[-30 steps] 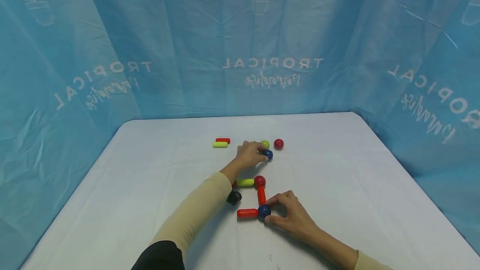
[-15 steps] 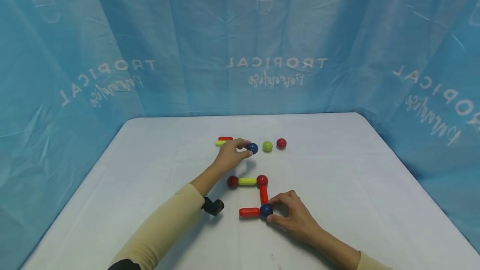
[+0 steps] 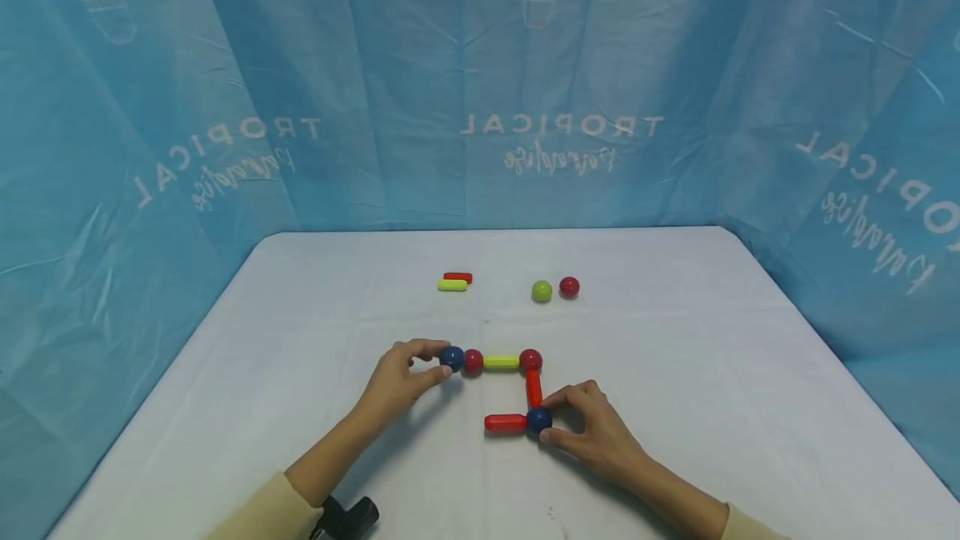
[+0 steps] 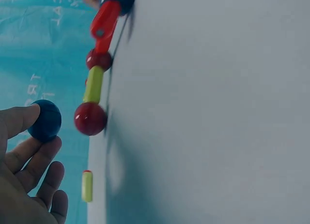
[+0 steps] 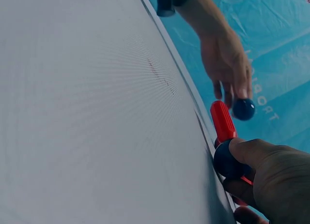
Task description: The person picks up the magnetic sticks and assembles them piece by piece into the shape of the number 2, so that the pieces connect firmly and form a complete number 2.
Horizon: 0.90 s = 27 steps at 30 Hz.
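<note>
My left hand [image 3: 397, 377] pinches a blue ball [image 3: 452, 358] between thumb and fingers. In the left wrist view that blue ball [image 4: 46, 121] is held above the table, apart from the red ball [image 4: 90, 118]. My right hand [image 3: 596, 432] pinches another blue ball [image 3: 538, 420] at the near corner of a joined chain. From this corner one red stick [image 3: 505, 423] points left and a second red stick [image 3: 533, 388] runs away to a red ball [image 3: 530, 360]. A yellow-green stick [image 3: 501, 362] links it to the red ball [image 3: 473, 362] at the chain's far left end.
Toward the back of the white table [image 3: 675, 315] lie a loose green ball [image 3: 542, 291] and a red ball [image 3: 569, 287]. Left of them, a red stick [image 3: 458, 277] and a yellow-green stick [image 3: 452, 285] lie side by side. A blue curtain [image 3: 480, 107] hangs behind.
My left hand has carried the blue ball from beside the loose green ball, leftward and nearer, to the chain's left end. My right hand keeps its grip on the corner ball.
</note>
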Each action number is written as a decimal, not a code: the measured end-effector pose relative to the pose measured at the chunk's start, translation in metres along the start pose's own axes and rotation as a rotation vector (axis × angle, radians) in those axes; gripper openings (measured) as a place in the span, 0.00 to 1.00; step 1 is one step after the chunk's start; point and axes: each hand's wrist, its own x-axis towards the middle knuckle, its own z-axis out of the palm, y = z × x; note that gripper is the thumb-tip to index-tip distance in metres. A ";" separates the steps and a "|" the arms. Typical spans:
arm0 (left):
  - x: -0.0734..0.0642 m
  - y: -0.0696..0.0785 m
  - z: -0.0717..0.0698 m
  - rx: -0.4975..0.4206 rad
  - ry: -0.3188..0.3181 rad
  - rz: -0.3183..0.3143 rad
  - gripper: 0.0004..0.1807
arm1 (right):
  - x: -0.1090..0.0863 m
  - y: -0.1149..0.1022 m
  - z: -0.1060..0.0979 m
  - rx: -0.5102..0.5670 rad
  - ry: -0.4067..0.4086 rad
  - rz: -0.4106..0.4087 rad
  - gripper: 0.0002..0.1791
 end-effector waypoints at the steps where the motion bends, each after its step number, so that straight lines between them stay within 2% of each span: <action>1: -0.006 -0.002 0.000 -0.009 -0.004 0.004 0.19 | 0.000 0.000 0.000 -0.003 0.000 -0.001 0.20; 6: -0.030 -0.010 0.004 -0.019 -0.045 0.021 0.18 | 0.000 0.000 0.000 -0.006 0.000 -0.006 0.20; 10: -0.041 -0.012 0.009 -0.020 -0.085 0.017 0.17 | -0.001 -0.001 0.001 -0.007 0.012 -0.021 0.19; 18: -0.050 -0.012 0.018 -0.019 -0.126 0.092 0.17 | -0.001 -0.001 0.002 0.002 0.012 -0.019 0.19; 27: -0.052 -0.009 0.023 -0.015 -0.156 0.071 0.18 | -0.001 -0.001 0.000 0.006 0.009 -0.036 0.19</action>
